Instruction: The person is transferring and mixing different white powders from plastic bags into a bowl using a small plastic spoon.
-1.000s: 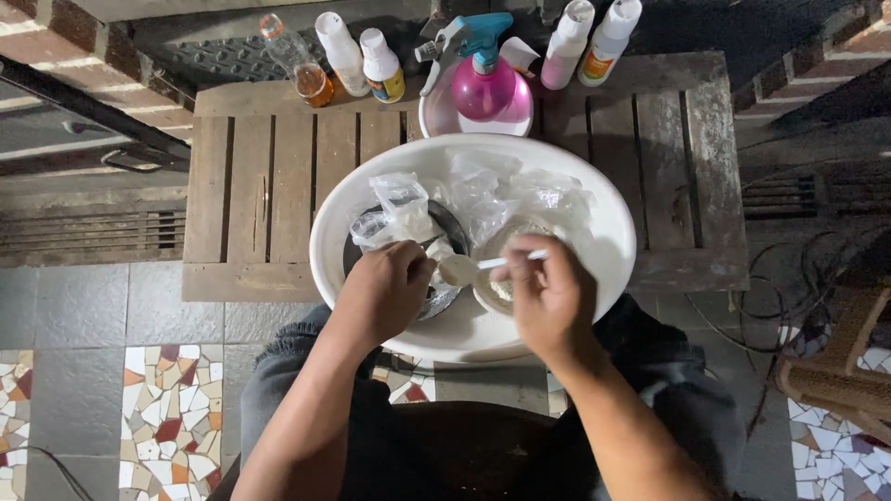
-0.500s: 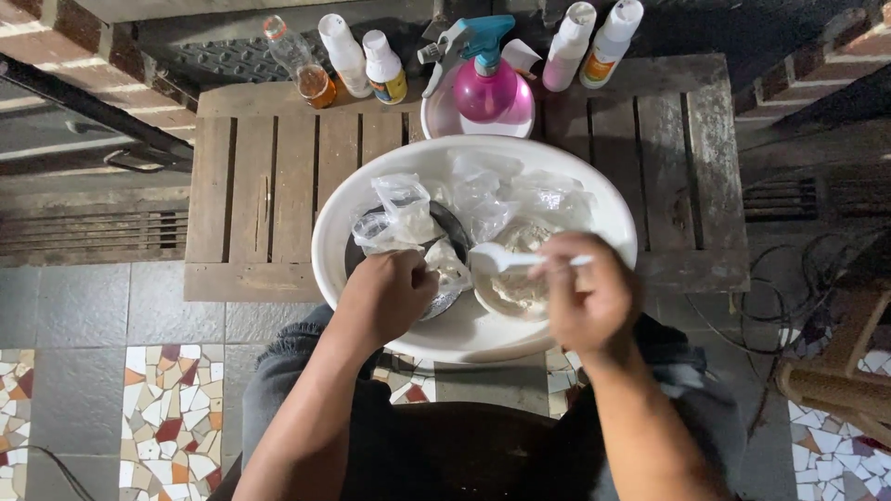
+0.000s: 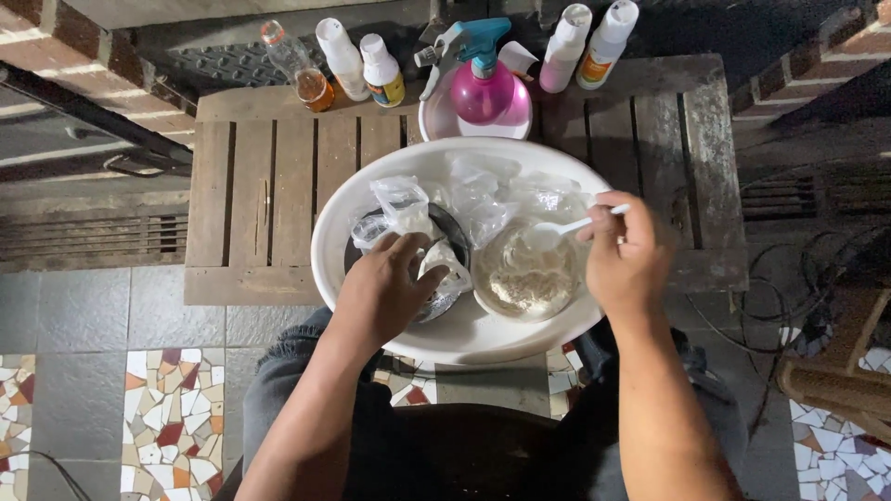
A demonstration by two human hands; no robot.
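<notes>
Wooden tabletop (image 3: 269, 186), front edge: white basin (image 3: 334, 243). Left hand (image 3: 385, 289) pinches plastic bag (image 3: 444, 271); right hand (image 3: 626, 260) closed on white spoon (image 3: 568, 228) over clear bowl (image 3: 524, 278).

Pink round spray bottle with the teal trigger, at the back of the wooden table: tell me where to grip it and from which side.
Grip the pink round spray bottle at its narrow teal neck under the trigger, coming from the right: the lever juts left, and the wide white basin blocks the near side.

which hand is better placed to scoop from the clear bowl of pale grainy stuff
Right, probably. The right hand already holds the white plastic spoon, its head over the clear bowl. The left hand is busy on a small plastic bag over the dark dish.
</notes>
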